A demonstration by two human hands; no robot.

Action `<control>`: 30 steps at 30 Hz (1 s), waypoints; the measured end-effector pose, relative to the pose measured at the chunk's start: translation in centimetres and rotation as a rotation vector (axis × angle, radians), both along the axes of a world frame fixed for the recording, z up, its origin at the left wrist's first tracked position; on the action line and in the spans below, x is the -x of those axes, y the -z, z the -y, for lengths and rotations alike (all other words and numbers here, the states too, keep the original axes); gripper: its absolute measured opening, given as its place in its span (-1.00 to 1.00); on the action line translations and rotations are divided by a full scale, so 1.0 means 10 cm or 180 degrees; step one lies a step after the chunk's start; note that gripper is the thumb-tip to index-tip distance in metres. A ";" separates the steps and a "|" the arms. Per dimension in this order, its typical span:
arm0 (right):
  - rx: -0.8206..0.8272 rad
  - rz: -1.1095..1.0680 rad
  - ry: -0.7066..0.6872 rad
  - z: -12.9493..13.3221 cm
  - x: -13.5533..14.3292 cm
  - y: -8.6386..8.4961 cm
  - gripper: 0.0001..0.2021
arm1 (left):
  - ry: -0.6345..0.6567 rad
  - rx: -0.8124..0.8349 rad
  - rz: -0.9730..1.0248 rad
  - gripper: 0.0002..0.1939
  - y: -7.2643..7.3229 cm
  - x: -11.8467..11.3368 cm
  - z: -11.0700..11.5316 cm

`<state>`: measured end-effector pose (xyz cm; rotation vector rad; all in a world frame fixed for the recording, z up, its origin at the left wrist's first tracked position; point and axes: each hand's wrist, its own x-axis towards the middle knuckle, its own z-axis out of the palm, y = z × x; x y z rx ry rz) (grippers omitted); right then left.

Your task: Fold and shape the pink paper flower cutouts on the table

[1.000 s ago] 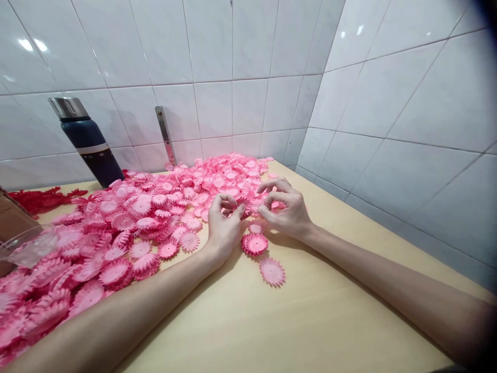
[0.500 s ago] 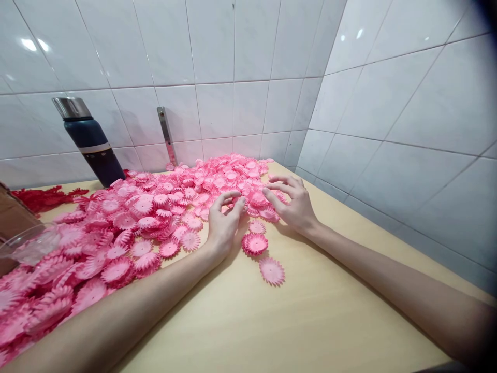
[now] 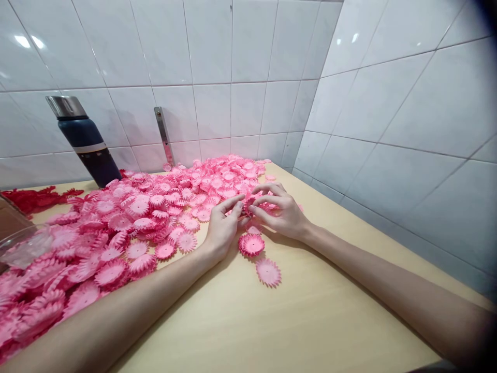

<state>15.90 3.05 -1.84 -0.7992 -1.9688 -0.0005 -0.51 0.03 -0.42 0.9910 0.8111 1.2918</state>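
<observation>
My left hand (image 3: pixel 222 228) is closed in a pinch, thumb and fingertips on a small pink frilled flower disc (image 3: pixel 247 203), partly hidden by the fingers. My right hand (image 3: pixel 285 213), with curved fingers, meets it from the other side, its thumb and fingertips at the same disc. Just below the hands lies a small stack of darker pink frilled discs (image 3: pixel 251 244). Nearer to me a single pale pink disc (image 3: pixel 268 273) rests flat on the table. Behind and left of my hands spreads a large heap of pink flower discs (image 3: pixel 143 207).
A dark blue bottle (image 3: pixel 89 145) with a metal cap stands by the tiled wall (image 3: pixel 212 52). Red pieces (image 3: pixel 42 198) lie at the far left, near a brown cardboard box (image 3: pixel 13 220) and a clear plastic container (image 3: pixel 27 246). A metal strip (image 3: pixel 163 132) leans against the wall.
My right hand has moved left, closing the gap to my left hand, and both now meet at the small pink disc. The view has shifted slightly.
</observation>
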 end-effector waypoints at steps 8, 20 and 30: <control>0.0599 -0.0175 -0.0380 0.08 -0.01 -0.10 -0.91 | 0.0092 -0.0081 -0.0070 -0.58 -0.02 0.02 0.05; 0.0736 -0.0311 -0.0342 0.09 0.03 -0.12 -0.92 | 0.0074 -0.0315 -0.0239 -0.70 0.03 0.02 -0.01; 0.0661 -0.0309 -0.0271 0.03 -0.01 -0.09 -0.93 | 0.0070 -0.0321 -0.0023 -0.82 0.03 0.00 -0.03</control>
